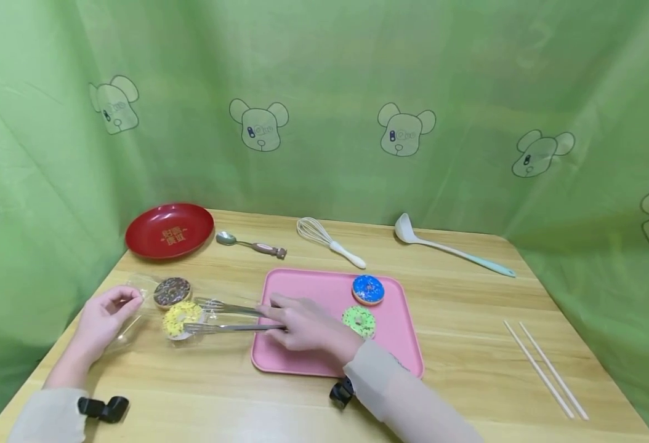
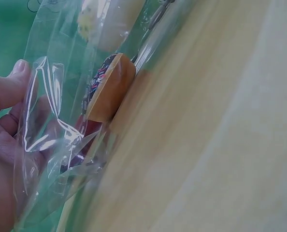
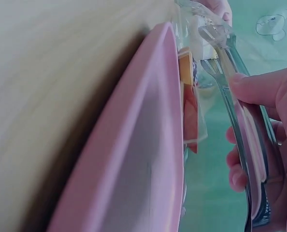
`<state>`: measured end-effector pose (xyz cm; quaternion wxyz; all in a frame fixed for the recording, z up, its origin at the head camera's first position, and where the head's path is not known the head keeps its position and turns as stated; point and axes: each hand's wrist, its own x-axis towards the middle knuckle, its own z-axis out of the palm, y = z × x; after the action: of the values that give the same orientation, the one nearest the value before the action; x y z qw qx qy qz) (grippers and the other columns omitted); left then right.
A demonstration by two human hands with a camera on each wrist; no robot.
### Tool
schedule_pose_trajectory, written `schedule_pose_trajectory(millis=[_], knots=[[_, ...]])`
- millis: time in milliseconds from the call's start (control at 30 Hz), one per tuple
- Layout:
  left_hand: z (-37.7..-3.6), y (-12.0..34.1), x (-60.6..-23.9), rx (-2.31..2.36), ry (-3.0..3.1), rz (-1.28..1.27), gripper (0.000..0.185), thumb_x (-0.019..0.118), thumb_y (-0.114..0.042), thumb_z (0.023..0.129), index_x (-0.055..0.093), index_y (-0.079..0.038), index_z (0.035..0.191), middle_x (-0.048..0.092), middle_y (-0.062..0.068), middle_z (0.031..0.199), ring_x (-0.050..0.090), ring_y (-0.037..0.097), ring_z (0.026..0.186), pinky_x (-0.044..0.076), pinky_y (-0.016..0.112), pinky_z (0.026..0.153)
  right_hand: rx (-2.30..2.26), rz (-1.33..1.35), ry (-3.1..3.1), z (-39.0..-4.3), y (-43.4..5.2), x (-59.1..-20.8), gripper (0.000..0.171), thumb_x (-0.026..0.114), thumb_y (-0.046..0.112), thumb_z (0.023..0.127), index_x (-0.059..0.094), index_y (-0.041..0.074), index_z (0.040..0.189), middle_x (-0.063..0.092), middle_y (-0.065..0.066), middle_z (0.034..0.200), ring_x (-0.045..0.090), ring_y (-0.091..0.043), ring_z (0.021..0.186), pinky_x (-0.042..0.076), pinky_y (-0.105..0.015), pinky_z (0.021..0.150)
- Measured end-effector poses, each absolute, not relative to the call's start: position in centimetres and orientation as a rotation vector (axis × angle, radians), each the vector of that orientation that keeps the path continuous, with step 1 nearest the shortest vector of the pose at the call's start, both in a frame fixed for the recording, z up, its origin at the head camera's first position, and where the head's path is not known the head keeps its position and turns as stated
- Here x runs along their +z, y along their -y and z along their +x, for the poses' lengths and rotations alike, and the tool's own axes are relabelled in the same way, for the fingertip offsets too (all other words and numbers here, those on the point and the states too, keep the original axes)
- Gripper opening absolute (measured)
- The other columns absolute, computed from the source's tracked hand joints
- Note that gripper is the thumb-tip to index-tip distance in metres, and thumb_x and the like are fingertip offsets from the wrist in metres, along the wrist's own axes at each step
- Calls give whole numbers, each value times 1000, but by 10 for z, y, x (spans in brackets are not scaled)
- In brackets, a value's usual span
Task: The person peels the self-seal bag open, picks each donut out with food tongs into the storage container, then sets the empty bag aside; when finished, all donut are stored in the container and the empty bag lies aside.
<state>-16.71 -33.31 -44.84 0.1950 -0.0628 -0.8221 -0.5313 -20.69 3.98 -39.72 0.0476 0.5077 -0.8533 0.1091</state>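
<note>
- Two-handed: gripping metal tongs [image 1: 236,328] with the right hand [image 1: 305,326], pinching a clear bag [image 2: 61,128] with the left hand [image 1: 103,320].
- Find the yellow donut [image 1: 175,317] left of the pink tray [image 1: 313,284], at the tongs' tips.
- Probably light and soft; squeeze gently across both sides.
- Expect slippery film; hold by the edge.

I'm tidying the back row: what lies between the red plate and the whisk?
A brown-handled spoon, seen in the head view.
</note>
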Motion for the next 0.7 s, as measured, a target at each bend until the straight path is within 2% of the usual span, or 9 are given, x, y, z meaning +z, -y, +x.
schedule_pose_trajectory(millis=[133, 433, 700], knots=[[-166, 332, -449, -1484, 2306, -171, 14, 60, 3, 87, 56, 14, 95, 62, -7, 88, 55, -2, 81, 44, 8, 72, 354, 1507, 2613, -204, -58, -398, 46, 60, 28, 89, 52, 15, 133, 36, 7, 82, 36, -5, 61, 33, -15, 53], [-167, 330, -451, -1492, 2290, -179, 15, 60, 4, 87, 55, 15, 95, 62, -5, 87, 55, -2, 80, 45, 8, 72, 480, 1390, 2678, -196, -105, -395, 44, 63, 24, 87, 54, 21, 130, 38, 9, 83, 38, -5, 59, 36, -16, 50], [-170, 330, -449, -1503, 2294, -184, 15, 60, 4, 87, 55, 15, 96, 62, -4, 88, 55, -2, 81, 45, 8, 72, 483, 1327, 2649, -191, -146, -392, 45, 67, 22, 84, 56, 19, 128, 40, 9, 87, 39, -4, 63, 37, -16, 52]])
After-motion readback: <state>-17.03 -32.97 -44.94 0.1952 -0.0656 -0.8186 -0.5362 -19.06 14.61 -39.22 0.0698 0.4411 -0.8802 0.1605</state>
